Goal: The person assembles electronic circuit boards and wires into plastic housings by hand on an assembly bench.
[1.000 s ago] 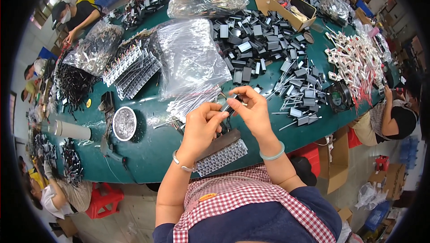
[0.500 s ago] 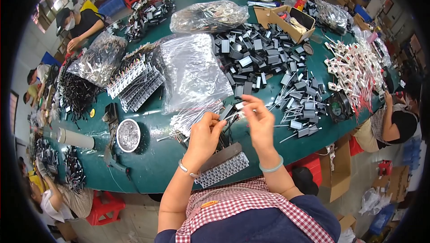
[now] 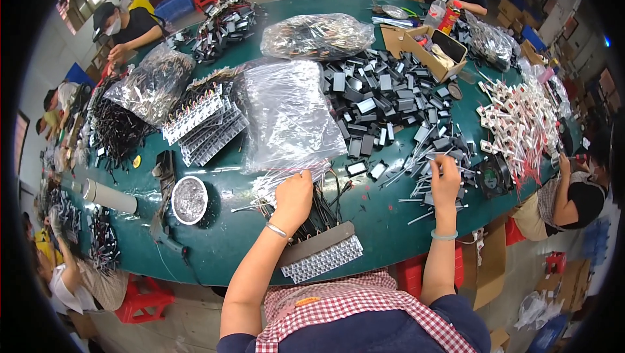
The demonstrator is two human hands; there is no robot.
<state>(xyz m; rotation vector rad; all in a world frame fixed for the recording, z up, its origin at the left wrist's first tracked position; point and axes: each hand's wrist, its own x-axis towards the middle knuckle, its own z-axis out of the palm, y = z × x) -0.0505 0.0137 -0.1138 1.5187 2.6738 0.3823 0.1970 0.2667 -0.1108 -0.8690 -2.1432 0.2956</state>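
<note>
My left hand [image 3: 294, 197] is closed at the near end of a bunch of thin white cable ties [image 3: 267, 187]; what its fingers hold is hidden. Over at the right, my right hand [image 3: 446, 182] hovers above a heap of small dark grey housings with white ties [image 3: 426, 138]. Its fingers are curled in, and anything between them is too small to make out. Right in front of me lies a strip of small silver parts [image 3: 325, 258] under a brown bar [image 3: 319, 242], with black wires [image 3: 322, 213] running away from it.
A clear plastic bag [image 3: 286, 112] lies behind the ties. Loose dark housings [image 3: 371, 96] fill the middle back. To the left stand a white bowl [image 3: 189, 200], a white bottle [image 3: 109, 197] and a hot glue gun [image 3: 170, 242]. White parts [image 3: 517, 118] and a fan [image 3: 495, 176] lie right. Co-workers sit around the table.
My hands have parted. The right moved from the middle over to the heap of housings with ties; the left rose slightly and closed by the white ties. The view shifted a little.
</note>
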